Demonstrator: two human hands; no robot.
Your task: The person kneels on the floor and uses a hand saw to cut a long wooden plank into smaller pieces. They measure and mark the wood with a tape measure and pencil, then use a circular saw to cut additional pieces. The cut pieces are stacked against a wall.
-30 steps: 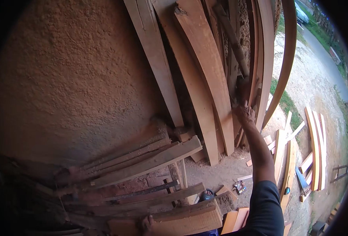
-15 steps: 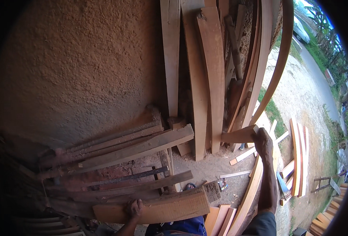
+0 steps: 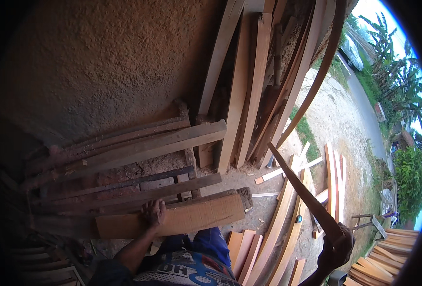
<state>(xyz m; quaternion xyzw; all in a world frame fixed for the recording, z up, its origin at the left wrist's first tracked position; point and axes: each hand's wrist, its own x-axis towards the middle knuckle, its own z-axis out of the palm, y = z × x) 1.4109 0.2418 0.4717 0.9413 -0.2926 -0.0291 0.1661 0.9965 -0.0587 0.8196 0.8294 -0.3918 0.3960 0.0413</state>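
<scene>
My left hand (image 3: 153, 213) grips the upper edge of a broad, light-brown plank (image 3: 201, 217) in the lower middle, its fingers curled. On the lower right my right hand (image 3: 337, 248) is closed on the lower end of a long, narrow wooden piece (image 3: 304, 190), tilted up toward the upper left. Dusty grey beams (image 3: 153, 143) lie above the plank. Below it show my blue trousers (image 3: 211, 240) and printed shirt.
Tall boards (image 3: 249, 86) lean against the rough wall (image 3: 115, 57). Cut planks (image 3: 335, 181) and a small tape-measure-like object (image 3: 299, 219) lie at the right, near a wooden trestle (image 3: 377, 224) and stacked wood (image 3: 387, 252). A road (image 3: 363, 109) with a parked, pale vehicle is beyond.
My right hand has drawn the wooden piece out from among the leaning boards, down and to the right. My view has shifted, and my left hand now appears higher in it.
</scene>
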